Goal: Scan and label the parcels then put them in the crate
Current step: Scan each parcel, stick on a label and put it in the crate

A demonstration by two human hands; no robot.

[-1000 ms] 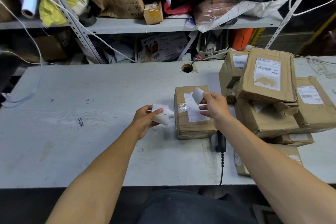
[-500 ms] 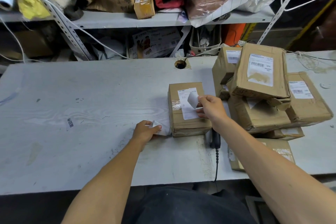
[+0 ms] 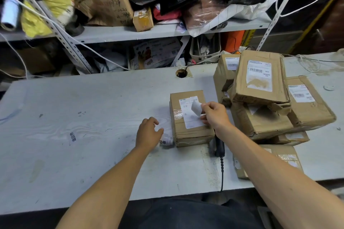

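Grey table point(image 3: 74, 154), taped brown parcel point(image 3: 191, 132), white label point(image 3: 196, 108)

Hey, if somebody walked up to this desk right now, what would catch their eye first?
Probably the right hand pinching a small white sticker over the lone cardboard parcel mid-table. Next, the heap of labelled parcels stacked to its right. Behind, the shelf is crammed with bags and boxes.

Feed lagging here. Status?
Right hand pinches small label over parcel. Left hand rests on label strip. Nothing blocking.
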